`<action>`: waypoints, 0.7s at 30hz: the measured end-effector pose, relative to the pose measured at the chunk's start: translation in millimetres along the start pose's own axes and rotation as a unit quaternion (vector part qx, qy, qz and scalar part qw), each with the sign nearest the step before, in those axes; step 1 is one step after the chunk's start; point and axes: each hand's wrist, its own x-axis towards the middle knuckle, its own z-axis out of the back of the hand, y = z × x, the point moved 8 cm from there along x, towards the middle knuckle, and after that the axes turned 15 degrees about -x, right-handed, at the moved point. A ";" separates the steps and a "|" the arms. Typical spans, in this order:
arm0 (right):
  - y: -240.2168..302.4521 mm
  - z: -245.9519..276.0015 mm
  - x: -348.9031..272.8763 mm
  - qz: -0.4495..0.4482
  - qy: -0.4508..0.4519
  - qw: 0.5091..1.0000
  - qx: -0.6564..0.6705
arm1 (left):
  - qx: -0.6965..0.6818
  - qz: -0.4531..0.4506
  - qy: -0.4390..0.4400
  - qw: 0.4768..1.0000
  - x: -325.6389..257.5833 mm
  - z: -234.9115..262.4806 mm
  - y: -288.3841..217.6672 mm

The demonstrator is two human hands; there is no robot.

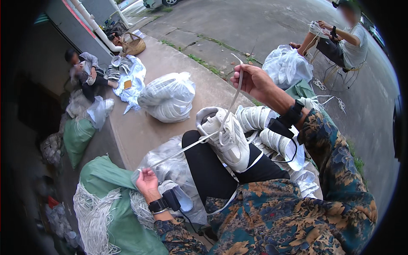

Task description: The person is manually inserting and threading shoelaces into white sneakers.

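A white and grey sneaker [233, 148] rests across my black-trousered thighs, toe toward me. From its laced front a flat white shoelace [180, 151] stretches out to both sides. My left hand [146, 182], low on the left beside a green sack, is closed on one end. Raised above the shoe on the right, my right hand [251, 81] pinches the other end, with a short tip sticking out past the fingers. Neither hand touches the sneaker itself.
Bundled white laces [94, 216] lie over a green sack [108, 176] at my left. Stacked white shoe parts [278, 142] lie at my right. A filled clear plastic bag [168, 97] stands ahead. Two people sit working, one far left, one far right on a chair.
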 end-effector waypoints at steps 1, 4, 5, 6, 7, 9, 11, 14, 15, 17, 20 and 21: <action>-0.2 -2.2 -2.4 -0.001 -0.001 1.000 0.003 | -0.003 -0.050 -0.044 0.998 0.0 21.9 -29.7; -1.7 -15.5 -8.1 -0.003 0.048 0.999 -0.003 | 0.029 -0.083 -0.093 0.992 -4.9 44.1 -47.0; -1.9 -20.9 -8.2 -0.004 0.052 0.999 -0.002 | 0.052 -0.101 -0.115 0.987 -15.7 48.3 -50.6; 1.2 -25.4 -8.2 0.002 0.063 0.998 -0.003 | 0.071 -0.090 -0.071 0.991 -22.8 33.7 -35.1; 5.1 -28.8 -8.1 0.008 0.074 0.997 -0.005 | 0.069 -0.089 -0.073 0.991 -29.6 24.4 -19.1; 17.9 -28.6 -5.0 0.027 0.077 0.997 0.002 | 0.154 -0.040 0.040 0.986 -45.8 -23.7 28.3; 34.0 -22.7 -10.5 0.058 0.050 0.997 0.014 | 0.208 -0.023 0.121 0.970 -57.7 -62.4 76.2; 32.2 2.0 -6.4 0.048 0.012 0.999 0.019 | 0.311 -0.015 0.203 0.928 -65.5 -99.8 138.7; 28.5 2.7 -5.4 0.043 0.022 0.999 0.014 | 0.353 -0.023 0.223 0.908 -62.2 -103.4 151.7; 22.2 20.7 -6.5 0.030 -0.004 0.999 0.010 | 0.494 -0.070 0.272 0.823 -54.3 -109.9 179.1; 22.0 61.0 -8.6 0.031 0.007 0.999 0.025 | 0.597 -0.005 0.294 0.746 -58.9 -101.8 209.3; 18.7 68.8 -8.5 0.027 0.014 0.999 0.038 | 0.600 0.028 0.305 0.739 -62.8 -96.0 212.5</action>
